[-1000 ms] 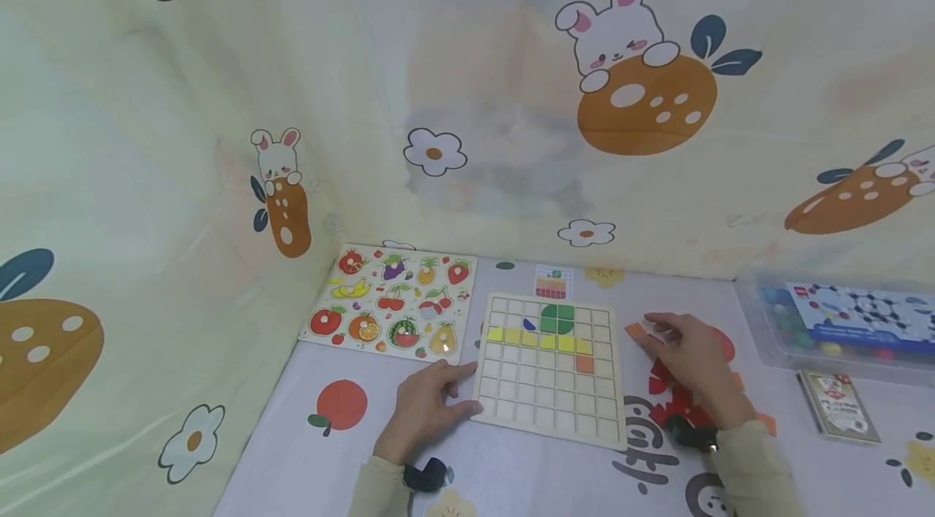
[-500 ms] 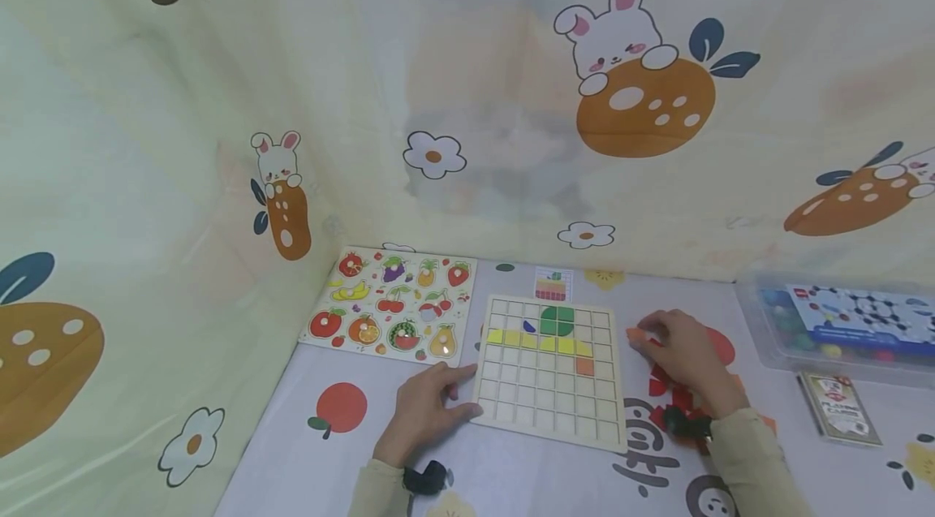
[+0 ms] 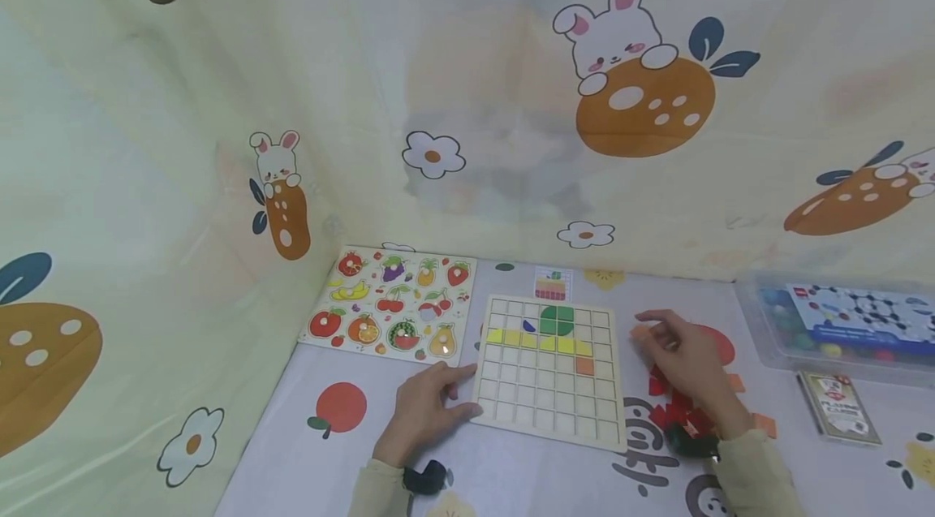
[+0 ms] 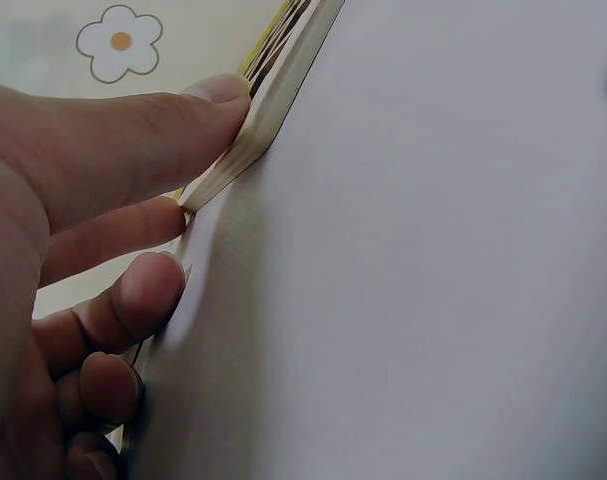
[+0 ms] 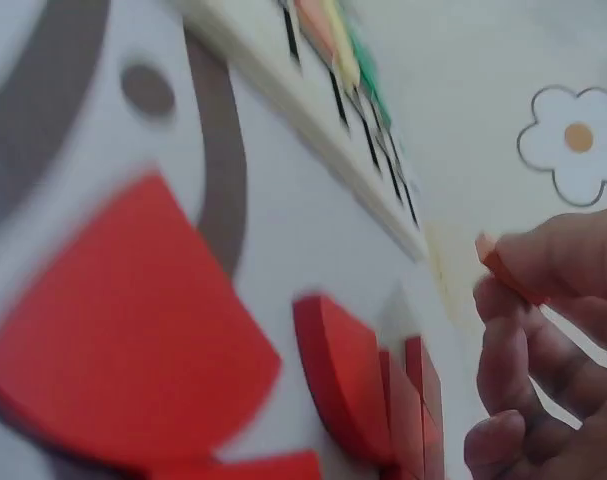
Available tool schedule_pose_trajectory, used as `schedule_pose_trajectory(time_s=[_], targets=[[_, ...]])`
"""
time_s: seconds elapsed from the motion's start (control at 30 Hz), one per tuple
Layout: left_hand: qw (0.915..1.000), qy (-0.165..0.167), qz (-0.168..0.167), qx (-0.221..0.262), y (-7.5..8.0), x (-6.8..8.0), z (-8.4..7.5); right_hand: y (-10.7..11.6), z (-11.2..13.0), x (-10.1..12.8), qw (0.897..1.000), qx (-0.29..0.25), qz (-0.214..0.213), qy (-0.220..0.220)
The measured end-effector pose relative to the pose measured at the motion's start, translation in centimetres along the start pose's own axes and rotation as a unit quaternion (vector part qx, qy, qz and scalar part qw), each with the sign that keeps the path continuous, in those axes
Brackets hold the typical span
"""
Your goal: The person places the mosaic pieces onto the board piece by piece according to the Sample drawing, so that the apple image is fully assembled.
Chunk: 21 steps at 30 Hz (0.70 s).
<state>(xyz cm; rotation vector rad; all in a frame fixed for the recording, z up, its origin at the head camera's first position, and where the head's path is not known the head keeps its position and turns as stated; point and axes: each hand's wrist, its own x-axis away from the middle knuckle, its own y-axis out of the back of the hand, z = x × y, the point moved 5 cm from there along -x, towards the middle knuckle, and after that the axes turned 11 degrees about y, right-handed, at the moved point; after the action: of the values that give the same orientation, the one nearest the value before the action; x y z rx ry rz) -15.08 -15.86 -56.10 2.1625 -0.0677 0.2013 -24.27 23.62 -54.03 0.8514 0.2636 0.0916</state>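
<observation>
A square wooden grid board (image 3: 526, 399) lies in the middle of the table, with a green leaf shape, a blue piece, a row of yellow pieces and an orange square (image 3: 584, 366) set in it. My left hand (image 3: 427, 410) touches the board's left edge near the lower corner with thumb and index finger. To the board's right, my right hand (image 3: 687, 359) pinches a small orange tile (image 5: 508, 275) between thumb and fingers. Under and beside this hand lie several loose red pieces (image 5: 133, 340) and orange tiles (image 3: 764, 424).
A fruit puzzle board (image 3: 390, 302) lies at the back left. Behind the grid board is a small pattern card (image 3: 553, 284). On the right stand a clear plastic box (image 3: 840, 367) and a pack of playing cards (image 3: 838, 407). A printed cloth wall (image 3: 497, 200) rises behind.
The right hand stays over the loose pieces and shifts slightly, turning the orange tile in its fingers. My left hand and the grid board stay where they were.
</observation>
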Motion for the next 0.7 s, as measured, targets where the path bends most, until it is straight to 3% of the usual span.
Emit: schedule_pose_trajectory(time_s=[0.07, 0.23, 0.4, 0.7], targets=[[1.0, 0.001, 0.001, 0.001, 0.1, 0.0, -0.1, -0.1, 0.5, 0.4, 1.0, -0.016, 0.007, 0.006], [1.0, -0.002, 0.0, -0.001, 0.2, 0.1, -0.2, -1.1, 1.3, 1.6, 0.997, -0.06, 0.046, -0.032], [1.0, -0.004, 0.0, -0.002, 0.1, 0.1, -0.1, -2.0, 2.3, 2.6, 0.994, -0.062, 0.078, -0.044], [1.0, -0.005, 0.0, -0.003, 0.2, -0.1, -0.1, -3.6, 4.0, 3.6, 0.994, -0.056, 0.091, -0.014]])
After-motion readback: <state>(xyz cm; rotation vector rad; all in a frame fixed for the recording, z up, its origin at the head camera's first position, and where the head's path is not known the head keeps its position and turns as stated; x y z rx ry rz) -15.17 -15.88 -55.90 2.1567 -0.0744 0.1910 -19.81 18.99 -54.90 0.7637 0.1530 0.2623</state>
